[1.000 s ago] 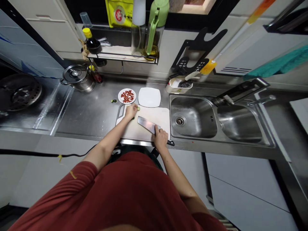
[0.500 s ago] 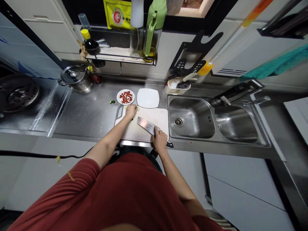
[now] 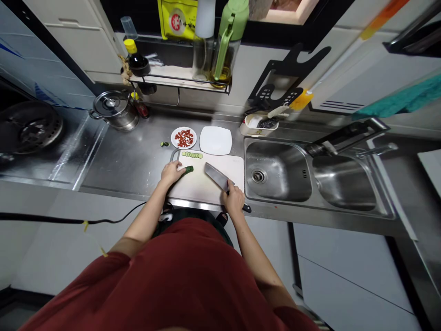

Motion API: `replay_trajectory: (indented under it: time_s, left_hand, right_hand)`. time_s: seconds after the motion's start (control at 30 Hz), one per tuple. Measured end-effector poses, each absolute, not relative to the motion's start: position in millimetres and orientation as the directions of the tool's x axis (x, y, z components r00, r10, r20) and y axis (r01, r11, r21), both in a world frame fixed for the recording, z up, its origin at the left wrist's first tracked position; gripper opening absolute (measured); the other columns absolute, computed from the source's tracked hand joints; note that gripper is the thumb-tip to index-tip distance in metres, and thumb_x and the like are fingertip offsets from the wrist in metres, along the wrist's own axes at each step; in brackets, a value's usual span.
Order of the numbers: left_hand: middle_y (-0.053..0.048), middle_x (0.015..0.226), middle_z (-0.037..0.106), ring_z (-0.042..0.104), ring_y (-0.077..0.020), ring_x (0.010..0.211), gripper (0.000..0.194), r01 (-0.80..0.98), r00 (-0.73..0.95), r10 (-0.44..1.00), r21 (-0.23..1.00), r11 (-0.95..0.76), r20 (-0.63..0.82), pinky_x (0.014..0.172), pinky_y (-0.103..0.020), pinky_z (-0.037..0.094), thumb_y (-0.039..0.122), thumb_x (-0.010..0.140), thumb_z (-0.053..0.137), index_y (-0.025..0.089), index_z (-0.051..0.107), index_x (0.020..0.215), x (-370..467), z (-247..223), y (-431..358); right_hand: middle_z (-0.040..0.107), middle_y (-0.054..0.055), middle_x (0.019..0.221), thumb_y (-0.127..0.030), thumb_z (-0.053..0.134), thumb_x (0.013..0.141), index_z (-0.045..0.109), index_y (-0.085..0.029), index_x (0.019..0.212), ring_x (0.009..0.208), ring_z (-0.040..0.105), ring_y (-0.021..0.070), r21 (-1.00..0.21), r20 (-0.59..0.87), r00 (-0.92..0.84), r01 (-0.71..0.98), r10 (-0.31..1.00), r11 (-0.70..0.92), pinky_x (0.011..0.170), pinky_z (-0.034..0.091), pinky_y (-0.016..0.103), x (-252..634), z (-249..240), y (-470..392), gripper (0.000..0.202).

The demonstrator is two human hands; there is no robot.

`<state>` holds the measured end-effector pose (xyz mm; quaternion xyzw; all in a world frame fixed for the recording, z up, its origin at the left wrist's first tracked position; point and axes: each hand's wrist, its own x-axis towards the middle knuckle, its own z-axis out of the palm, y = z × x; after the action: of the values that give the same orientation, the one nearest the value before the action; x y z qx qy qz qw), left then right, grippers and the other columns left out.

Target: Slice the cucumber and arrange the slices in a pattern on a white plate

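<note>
Cucumber piece (image 3: 189,169), touching left hand (image 3: 171,173), right hand (image 3: 234,200) apart

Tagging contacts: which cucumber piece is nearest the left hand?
The thick dark-green chunk at the left hand's fingertips; the pale slices lie in a row beyond it, two small pieces off the cutting board.

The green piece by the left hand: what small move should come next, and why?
Probably bring the knife over to the green piece: the left hand has fingers at its end, the right hand holds the knife apart from it, and pale green slices lie in a row on the cutting board.
</note>
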<state>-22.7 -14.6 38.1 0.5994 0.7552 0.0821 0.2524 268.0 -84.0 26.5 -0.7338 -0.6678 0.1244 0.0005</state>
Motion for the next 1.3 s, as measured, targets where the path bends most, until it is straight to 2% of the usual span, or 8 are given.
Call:
replay_trajectory:
  time_s: [0.1, 0.2, 0.4, 0.6, 0.7, 0.87, 1.13, 1.3]
  left_hand:
    - [-0.009, 0.118, 0.062, 0.057, -0.0274, 0.108, 0.064, 0.898, -0.128, 0.913, 0.345, 0.272, -0.386, 0.086, -0.033, 0.045, 0.049, 0.062, 0.078, 0.025, 0.057, 0.118, -30.7, 38.7, -35.1]
    - [-0.007, 0.111, 0.065, 0.060, -0.0259, 0.103, 0.055, 0.899, -0.136, 0.907, 0.335, 0.282, -0.399, 0.083, -0.032, 0.045, 0.039, 0.064, 0.076, 0.025, 0.059, 0.115, -34.6, 36.5, -45.3]
    - [-0.002, 0.094, 0.068, 0.063, -0.0203, 0.086, 0.053, 0.791, -0.205, 0.915, 0.491, 0.364, -0.348, 0.076, -0.028, 0.046, 0.039, 0.063, 0.077, 0.026, 0.064, 0.113, -53.5, 31.0, -42.9]
    - [-0.001, 0.086, 0.066, 0.061, -0.0161, 0.078, 0.054, 0.620, -0.475, 0.854, 0.609, 0.495, -0.211, 0.071, -0.025, 0.047, 0.037, 0.059, 0.079, 0.021, 0.067, 0.110, -97.8, 25.1, -22.0]
    - [0.000, 0.084, 0.066, 0.061, -0.0141, 0.073, 0.054, 0.520, -0.587, 0.783, 0.646, 0.559, -0.205, 0.070, -0.025, 0.048, 0.037, 0.057, 0.079, 0.020, 0.068, 0.107, -124.2, 18.7, -5.6]
    - [-0.002, 0.090, 0.067, 0.064, -0.0171, 0.080, 0.054, 0.457, -0.710, 0.670, 0.581, 0.674, -0.218, 0.079, -0.029, 0.049, 0.034, 0.055, 0.081, 0.020, 0.068, 0.106, -154.3, 17.4, 18.0]
    - [-0.007, 0.107, 0.069, 0.062, -0.0257, 0.105, 0.058, 0.461, -0.760, 0.599, 0.440, 0.771, -0.254, 0.092, -0.037, 0.048, 0.030, 0.057, 0.082, 0.022, 0.065, 0.112, -148.6, 32.5, 33.5]
    - [-0.010, 0.112, 0.068, 0.061, -0.0291, 0.108, 0.057, 0.466, -0.768, 0.588, 0.407, 0.786, -0.255, 0.092, -0.043, 0.049, 0.031, 0.058, 0.082, 0.023, 0.065, 0.112, -142.6, 31.1, 35.5]
  right_hand:
    - [0.062, 0.010, 0.106, -0.025, 0.049, 0.088, 0.044, -0.020, 0.142, 0.098, 0.055, 0.0231, -0.176, -0.169, 0.085, 0.978, 0.982, -0.114, 0.084, 0.033, 0.032, 266.7, 24.2, -81.9, 0.054]
    - [0.062, 0.010, 0.105, -0.026, 0.049, 0.089, 0.045, -0.020, 0.141, 0.097, 0.055, 0.0228, -0.180, -0.158, 0.079, 0.978, 0.984, -0.108, 0.083, 0.034, 0.032, 265.0, 22.4, -80.6, 0.053]
    - [0.063, 0.009, 0.103, -0.027, 0.050, 0.089, 0.046, -0.021, 0.140, 0.095, 0.055, 0.0225, -0.188, -0.129, 0.067, 0.978, 0.989, -0.090, 0.082, 0.034, 0.031, 265.5, 20.2, -81.0, 0.052]
    - [0.062, 0.010, 0.103, -0.028, 0.050, 0.089, 0.046, -0.020, 0.140, 0.095, 0.055, 0.0230, -0.179, -0.143, 0.067, 0.980, 0.987, -0.092, 0.082, 0.034, 0.032, 268.4, 18.4, -81.6, 0.052]
    - [0.062, 0.010, 0.103, -0.028, 0.050, 0.089, 0.046, -0.020, 0.140, 0.095, 0.055, 0.0231, -0.177, -0.145, 0.069, 0.980, 0.987, -0.094, 0.082, 0.034, 0.032, 268.9, 19.1, -82.0, 0.052]
    - [0.063, 0.009, 0.103, -0.029, 0.049, 0.090, 0.047, -0.021, 0.140, 0.094, 0.056, 0.0225, -0.171, -0.145, 0.074, 0.980, 0.987, -0.099, 0.082, 0.034, 0.032, 269.0, 19.6, -82.2, 0.050]
    - [0.063, 0.009, 0.103, -0.030, 0.048, 0.091, 0.047, -0.020, 0.140, 0.095, 0.056, 0.0222, -0.180, -0.148, 0.087, 0.977, 0.985, -0.113, 0.082, 0.033, 0.031, 269.9, 18.8, -81.8, 0.049]
    - [0.062, 0.010, 0.105, -0.029, 0.048, 0.091, 0.046, -0.020, 0.141, 0.096, 0.055, 0.0222, -0.178, -0.171, 0.091, 0.976, 0.981, -0.122, 0.082, 0.034, 0.031, 272.3, 19.6, -80.9, 0.051]
